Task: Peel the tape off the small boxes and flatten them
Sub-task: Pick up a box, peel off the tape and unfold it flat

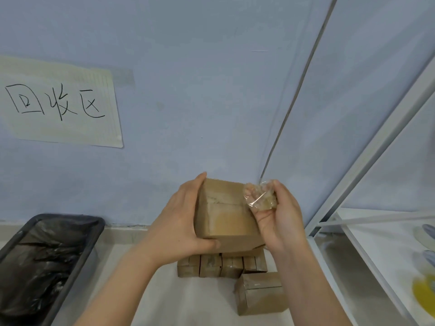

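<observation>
Left hand (179, 222) grips a small cardboard box (226, 217) held up over a row of taped boxes (221, 265) on the floor, right hand (277, 217) pinching a crumpled wad of clear tape (260, 196) at the box's far right corner, black-lined bin (47, 262) at left.

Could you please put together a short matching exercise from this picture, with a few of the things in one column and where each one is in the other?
Things:
1. held box
2. wad of peeled tape
3. bin with black liner
4. handwritten paper sign

Places:
A. stuck on the wall, upper left
B. gripped by the left hand, above the row of boxes
C. on the floor at far left
D. pinched in the right hand

Pairs: 1-B, 2-D, 3-C, 4-A
</observation>
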